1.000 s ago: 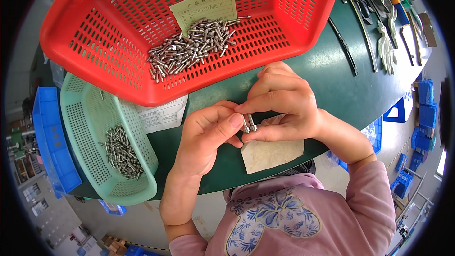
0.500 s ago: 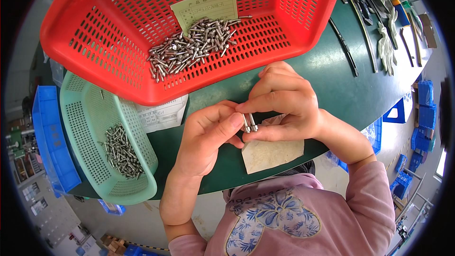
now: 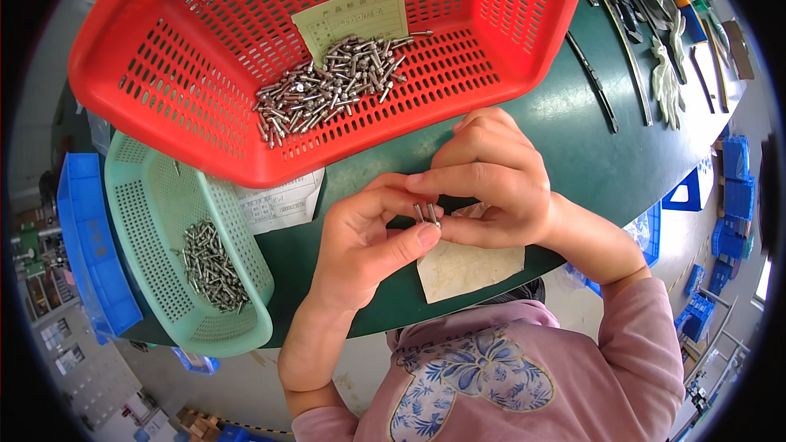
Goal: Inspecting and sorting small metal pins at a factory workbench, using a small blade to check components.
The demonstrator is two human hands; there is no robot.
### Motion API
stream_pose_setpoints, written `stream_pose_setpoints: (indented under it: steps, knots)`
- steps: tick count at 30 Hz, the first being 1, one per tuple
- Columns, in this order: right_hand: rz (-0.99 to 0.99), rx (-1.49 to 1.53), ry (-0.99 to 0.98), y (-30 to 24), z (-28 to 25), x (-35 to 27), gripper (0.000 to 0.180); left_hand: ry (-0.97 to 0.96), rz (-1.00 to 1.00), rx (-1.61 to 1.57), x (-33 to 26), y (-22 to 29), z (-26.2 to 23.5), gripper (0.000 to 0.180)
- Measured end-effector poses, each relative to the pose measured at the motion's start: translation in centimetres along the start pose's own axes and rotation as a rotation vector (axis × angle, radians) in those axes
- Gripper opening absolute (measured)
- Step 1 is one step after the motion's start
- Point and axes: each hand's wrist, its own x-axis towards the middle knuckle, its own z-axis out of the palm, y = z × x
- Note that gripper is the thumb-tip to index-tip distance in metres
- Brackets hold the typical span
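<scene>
Two small shiny metal pins [image 3: 431, 213] stand side by side between my fingertips, their slim ends upward. My left hand [image 3: 348, 237] is closed at the pins, its thumb tip over their lower ends. From the other side, my right hand [image 3: 503, 184] closes on them, thumb against the lower ends and index finger bent above. Fingers partly hide the pins. Beyond my hands is a red perforated basket [image 3: 516, 86] with a heap of similar metal pins [image 3: 327, 86]. On the left, a light green basket [image 3: 151, 237] contains small metal parts [image 3: 213, 266].
A beige sheet [image 3: 471, 270] lies under my hands on the green table [image 3: 565, 135]. A yellow card [image 3: 352, 16] leans in the red basket; a printed paper [image 3: 282, 205] sits beneath its edge. Blue bin [image 3: 94, 237] at far left; white gloves [image 3: 667, 86] and tools at far right.
My left thumb has slid down and right over the pins' lower ends. Their upper ends now show, as the right index finger has lifted slightly off them.
</scene>
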Motion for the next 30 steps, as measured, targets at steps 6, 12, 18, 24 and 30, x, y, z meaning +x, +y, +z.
stream_pose_setpoints:
  steps: [6,12,18,24,30]
  knots:
    - [-0.002,-0.006,0.007,0.03,0.00,-0.06,0.034,-0.010,0.011,0.031,-0.07,0.13,-0.02,0.013]
    - [0.008,-0.025,-0.002,-0.10,-0.08,0.02,0.034,-0.002,0.057,0.092,-0.04,0.04,0.06,0.013]
    - [0.020,-0.051,0.011,-0.06,-0.01,-0.12,0.035,0.020,0.138,0.198,0.03,0.01,0.25,0.014]
    - [0.016,-0.054,0.013,-0.05,0.02,-0.08,0.034,0.025,0.178,0.232,0.03,-0.12,0.27,0.014]
    - [-0.007,-0.064,0.008,-0.03,-0.14,0.09,0.036,0.030,0.196,0.239,-0.02,-0.11,0.46,0.013]
